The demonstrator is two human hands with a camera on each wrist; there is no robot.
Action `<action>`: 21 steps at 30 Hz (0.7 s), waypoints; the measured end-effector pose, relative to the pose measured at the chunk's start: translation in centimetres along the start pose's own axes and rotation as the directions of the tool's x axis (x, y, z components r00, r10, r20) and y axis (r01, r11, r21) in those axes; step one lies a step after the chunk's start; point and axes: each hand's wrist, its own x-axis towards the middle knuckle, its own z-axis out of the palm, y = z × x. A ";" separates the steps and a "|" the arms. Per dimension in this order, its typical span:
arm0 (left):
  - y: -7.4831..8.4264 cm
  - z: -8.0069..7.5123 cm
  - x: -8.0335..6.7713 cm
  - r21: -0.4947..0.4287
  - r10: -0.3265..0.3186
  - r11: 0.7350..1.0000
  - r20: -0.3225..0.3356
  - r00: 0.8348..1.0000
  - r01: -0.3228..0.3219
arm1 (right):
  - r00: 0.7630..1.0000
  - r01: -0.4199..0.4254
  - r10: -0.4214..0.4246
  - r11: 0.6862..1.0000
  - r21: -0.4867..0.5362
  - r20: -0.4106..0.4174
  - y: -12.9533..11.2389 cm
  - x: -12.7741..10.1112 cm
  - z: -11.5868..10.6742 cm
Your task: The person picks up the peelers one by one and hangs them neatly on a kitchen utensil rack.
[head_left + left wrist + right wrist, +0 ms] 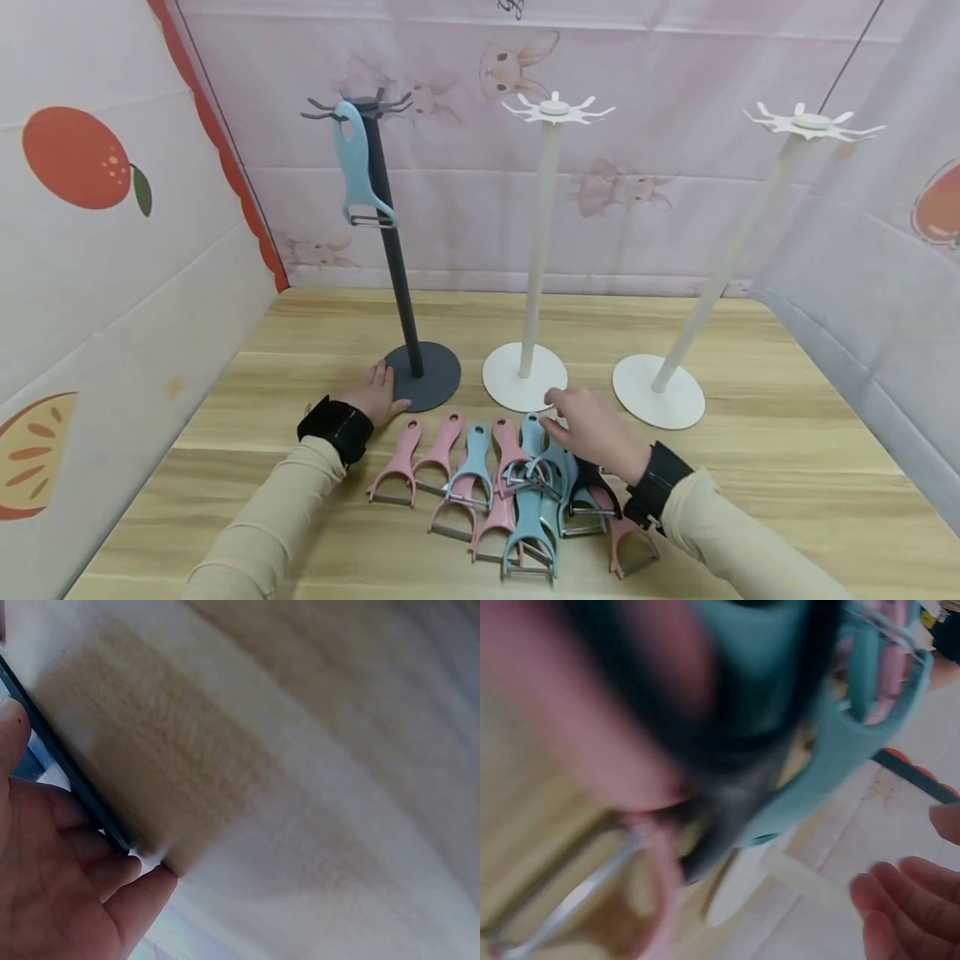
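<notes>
My left hand [371, 393] holds the left edge of the round base of a dark grey stand [427, 383]; in the left wrist view its fingers [112, 877] bend at the base's dark rim. From one hook at that stand's top hangs a light blue peeler [354, 162]. Over the back of a peeler pile hovers my right hand [596, 425], fingers loosely bent, holding nothing. The pile has pink peelers [401, 454], blue peelers [529, 521] and a black peeler [592, 483]. The right wrist view shows the hand [915, 907] apart from blurred peelers.
Two white stands stand upright to the right: a middle stand [525, 371] and a right stand [660, 392], with bare hooks. The wooden table [765, 467] meets a printed cloth backdrop [465, 225] behind and at both sides.
</notes>
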 end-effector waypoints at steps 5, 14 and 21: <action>-0.1 0.0 0.1 0.013 0.009 1.000 -0.005 1.000 -0.008 | 0.998 -0.039 0.042 0.998 -0.049 0.054 1.2 -2.0 0.6; -0.2 0.2 0.4 0.003 0.000 1.000 0.008 1.000 0.000 | 0.956 -0.191 0.221 0.968 -0.163 0.190 2.3 -3.9 1.3; -0.1 0.2 0.2 0.016 0.008 1.000 -0.015 1.000 -0.007 | 0.938 -0.224 0.262 0.958 -0.179 0.226 1.9 -3.7 1.6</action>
